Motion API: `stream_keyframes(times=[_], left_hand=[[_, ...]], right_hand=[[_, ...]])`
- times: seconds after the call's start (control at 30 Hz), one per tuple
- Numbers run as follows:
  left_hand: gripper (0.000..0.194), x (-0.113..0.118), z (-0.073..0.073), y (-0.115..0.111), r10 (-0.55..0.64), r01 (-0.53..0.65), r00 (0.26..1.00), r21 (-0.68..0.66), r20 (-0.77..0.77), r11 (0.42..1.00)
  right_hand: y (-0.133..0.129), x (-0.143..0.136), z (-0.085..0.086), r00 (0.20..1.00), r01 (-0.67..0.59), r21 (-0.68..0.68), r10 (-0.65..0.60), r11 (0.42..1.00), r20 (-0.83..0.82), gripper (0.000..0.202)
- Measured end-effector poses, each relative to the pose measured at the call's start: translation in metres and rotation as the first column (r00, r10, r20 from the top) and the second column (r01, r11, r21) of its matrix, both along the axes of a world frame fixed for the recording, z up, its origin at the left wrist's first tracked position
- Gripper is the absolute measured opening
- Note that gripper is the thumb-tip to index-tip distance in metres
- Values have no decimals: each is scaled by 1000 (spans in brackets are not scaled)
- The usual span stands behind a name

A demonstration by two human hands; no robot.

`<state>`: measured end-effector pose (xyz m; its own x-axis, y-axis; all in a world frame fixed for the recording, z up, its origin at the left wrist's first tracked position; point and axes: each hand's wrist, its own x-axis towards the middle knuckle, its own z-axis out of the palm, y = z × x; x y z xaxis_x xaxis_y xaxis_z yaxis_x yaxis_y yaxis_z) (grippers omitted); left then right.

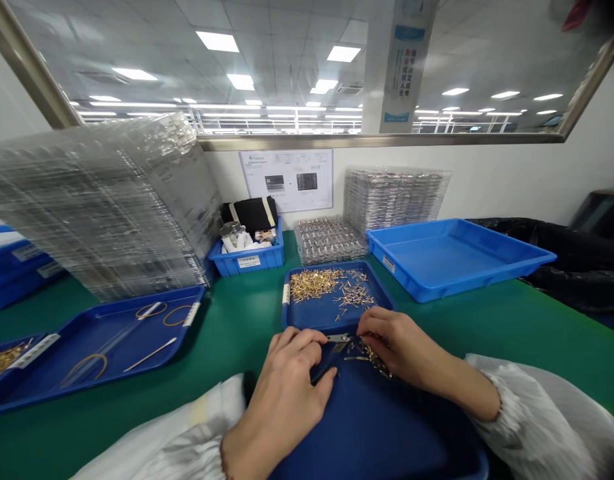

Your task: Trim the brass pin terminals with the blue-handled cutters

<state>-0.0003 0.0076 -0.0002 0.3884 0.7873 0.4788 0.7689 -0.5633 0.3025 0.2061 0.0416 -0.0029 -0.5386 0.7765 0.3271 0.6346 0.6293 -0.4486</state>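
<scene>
My left hand (294, 377) is closed around a small hand tool (339, 340) with metal jaws and dark handles, above the near blue tray (377, 433). To its right, my right hand (397, 340) has its fingers pinched over a small heap of gold and silver metal pins (379, 363); what the fingertips hold is too small to make out. Just beyond both hands, a blue tray (307, 317) holds a pile of gold pins (314, 283) and a looser pile of silvery pins (355, 293).
Stacked clear plastic trays (137, 207) stand at the left, others (394, 197) at the back. A blue bin (249, 260), a light blue tray (461, 253) and a dark blue tray (101, 347) with rubber bands and a swab surround the work area. A black-lined bin (571, 267) is right.
</scene>
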Motion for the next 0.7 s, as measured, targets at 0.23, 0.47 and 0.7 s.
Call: stream_keyframes(times=[0.23,0.47,0.7], left_hand=[[17,3,4,-2,-88,92,995,-65,55,994],[15,3,5,-3,-107,112,992,-73,60,991],[4,2,5,-6,-129,128,991,-37,-46,991]], right_hand=[[-1,1,-2,1000,-24,20,24,1000,-9,26],[-5,-1,2,992,-120,-25,119,993,-33,30],[-7,-2,5,995,-98,-34,97,995,-37,29]])
